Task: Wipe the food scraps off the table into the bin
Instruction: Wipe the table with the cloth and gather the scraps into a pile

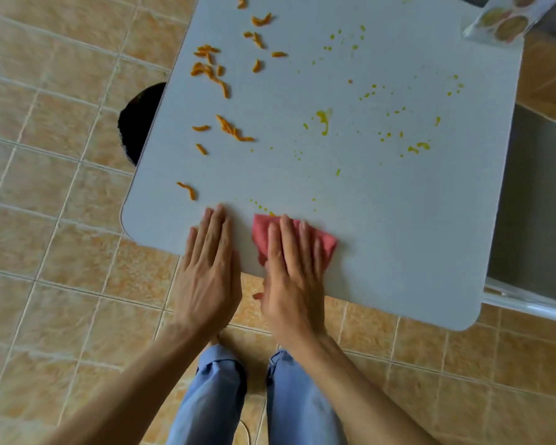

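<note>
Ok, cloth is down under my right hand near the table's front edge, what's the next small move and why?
Probably slide the right hand and its pink cloth forward and left toward the orange food scraps. The black round bin sits under the grey table's left edge, and the scraps lie unswept.

Both bare forearms reach forward and converge ahead of the body. The left hand (207, 271) lies palm down, fingers straight and close together. Just beside it, the right hand (294, 274) is also palm down, flat, fingers extended and slightly spread.
</note>
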`<state>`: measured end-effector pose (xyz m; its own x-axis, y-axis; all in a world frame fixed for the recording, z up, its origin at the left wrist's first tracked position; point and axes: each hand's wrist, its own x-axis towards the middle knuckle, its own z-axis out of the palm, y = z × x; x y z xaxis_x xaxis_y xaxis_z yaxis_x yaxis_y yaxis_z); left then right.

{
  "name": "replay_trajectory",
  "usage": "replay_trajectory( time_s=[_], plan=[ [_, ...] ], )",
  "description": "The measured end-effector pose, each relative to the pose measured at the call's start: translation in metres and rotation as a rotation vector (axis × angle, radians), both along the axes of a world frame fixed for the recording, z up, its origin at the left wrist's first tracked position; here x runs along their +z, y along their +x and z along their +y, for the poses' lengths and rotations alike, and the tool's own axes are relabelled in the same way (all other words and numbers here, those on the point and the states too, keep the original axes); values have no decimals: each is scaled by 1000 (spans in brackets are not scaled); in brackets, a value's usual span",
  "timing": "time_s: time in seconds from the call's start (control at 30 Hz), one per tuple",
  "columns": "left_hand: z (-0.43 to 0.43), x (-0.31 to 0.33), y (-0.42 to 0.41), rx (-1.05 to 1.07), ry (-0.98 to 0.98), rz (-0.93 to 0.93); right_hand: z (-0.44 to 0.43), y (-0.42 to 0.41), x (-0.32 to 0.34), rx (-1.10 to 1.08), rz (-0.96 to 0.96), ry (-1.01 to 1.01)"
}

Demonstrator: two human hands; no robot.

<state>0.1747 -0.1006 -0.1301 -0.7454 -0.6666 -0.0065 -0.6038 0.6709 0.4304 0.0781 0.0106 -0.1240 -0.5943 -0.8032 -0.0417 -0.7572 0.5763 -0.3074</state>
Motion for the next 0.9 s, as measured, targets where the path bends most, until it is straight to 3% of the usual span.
replay_trajectory(
  time_s=[0.07,0.2,0.23,0.33,0.37,0.4,0.5,0.53,0.67,0.7,0.73,0.83,0.87,0.9],
  plan=[
    [-2,0,4,-5,14,-8,-5,-19,-6,197,40,36],
    [-9,1,10,-35,23,-52,-43,-15,-4,-344,86,36],
    [-12,0,12,-50,37,-47,-58,-4,-6,-337,89,-10],
    [-21,0,18,-113,81,-29,-71,-6,-15,173,104,-59],
    [-24,1,20,-132,82,-30,-71,-25,-17,252,119,-49],
    [-25,1,22,-144,78,-32,-72,-40,-17,200,150,-39],
    [-27,2,24,-145,67,-57,-86,-34,-12,-299,160,13],
    [-27,2,24,-145,69,-58,-95,-22,-12,-305,154,-6],
    [-29,5,23,-180,82,-85,-85,-36,-11,361,126,-33],
    [-29,7,23,-174,74,-96,-78,-55,-8,419,130,2],
    [-29,8,23,-165,63,-104,-72,-70,-6,354,143,29],
    [-24,10,18,-128,47,-129,-73,-74,-3,-259,152,1],
    [-21,10,15,-106,52,-125,-85,-63,-1,-374,131,5],
    [-19,10,12,-86,59,-120,-95,-54,0,-341,121,31]
  ],
)
